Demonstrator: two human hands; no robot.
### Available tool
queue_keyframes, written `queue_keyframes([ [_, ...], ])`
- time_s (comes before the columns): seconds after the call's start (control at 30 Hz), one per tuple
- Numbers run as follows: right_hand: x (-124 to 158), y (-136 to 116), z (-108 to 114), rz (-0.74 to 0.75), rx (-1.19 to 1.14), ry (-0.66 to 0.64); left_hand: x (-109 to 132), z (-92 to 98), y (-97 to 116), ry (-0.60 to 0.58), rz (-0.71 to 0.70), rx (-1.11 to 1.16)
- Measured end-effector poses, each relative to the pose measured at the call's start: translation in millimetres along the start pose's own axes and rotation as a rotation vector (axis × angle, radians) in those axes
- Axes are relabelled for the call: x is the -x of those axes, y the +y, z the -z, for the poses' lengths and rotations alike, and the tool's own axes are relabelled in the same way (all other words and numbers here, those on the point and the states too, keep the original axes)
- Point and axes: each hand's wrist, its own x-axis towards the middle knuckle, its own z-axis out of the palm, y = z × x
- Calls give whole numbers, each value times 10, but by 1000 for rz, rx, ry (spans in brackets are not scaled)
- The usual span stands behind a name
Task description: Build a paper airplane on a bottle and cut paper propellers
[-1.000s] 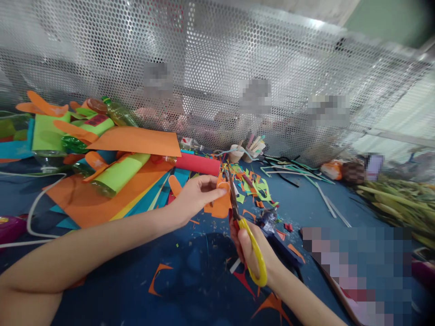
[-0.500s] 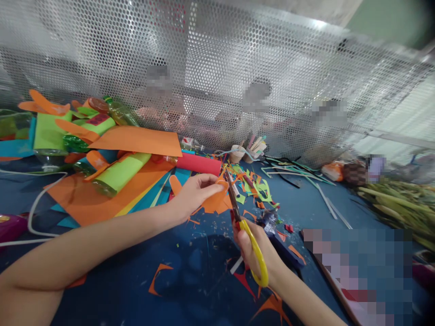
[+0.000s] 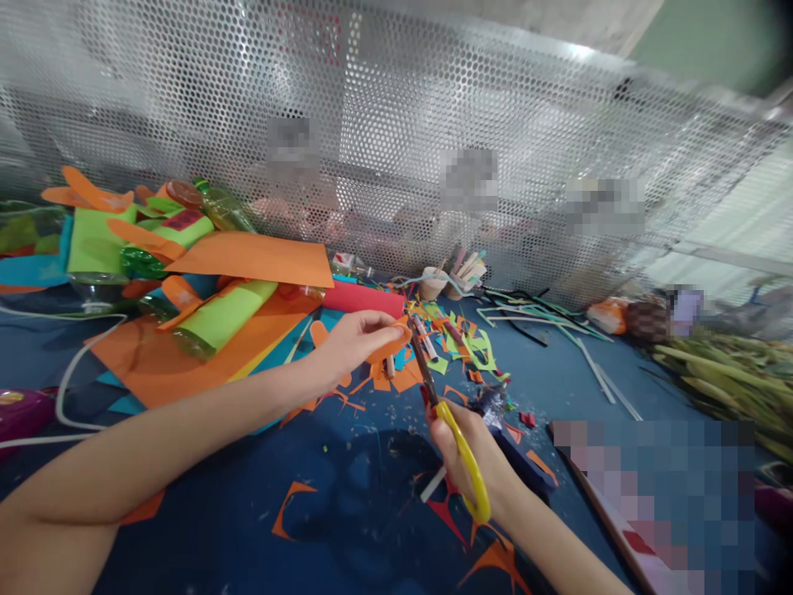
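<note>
My left hand (image 3: 359,343) pinches a small piece of orange paper (image 3: 382,352) between thumb and fingers. My right hand (image 3: 462,442) is wrapped round the yellow handles of a pair of scissors (image 3: 466,463). The blades point up and away from me, and their tips touch or lie right beside the paper's right edge. Whether the blades are fully closed I cannot tell. Under and behind my hands lie many paper scraps (image 3: 439,364) in orange, green and blue, and a red paper-wrapped bottle (image 3: 363,298) lies just beyond my left hand.
Paper-wrapped plastic bottles (image 3: 226,318) and an orange sheet (image 3: 254,260) are heaped at the left. Cups (image 3: 432,283) with sticks stand by the perforated metal screen (image 3: 396,132). A white cord (image 3: 65,376) loops at left; dry green stalks (image 3: 724,364) lie at right.
The orange paper in my left hand has been turned, and less of it shows below my fingers. My left hand has shifted slightly; the scissors stay almost in place.
</note>
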Motion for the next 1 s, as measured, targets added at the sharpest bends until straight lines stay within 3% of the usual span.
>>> queue_keyframes([
  [0.5,2,21,-2,-8,33,17,-9,0,-30,-30,16,-10],
  [1.0,-28,49,27,-13,94,11,-120,128,-54,-146,-77,-149],
])
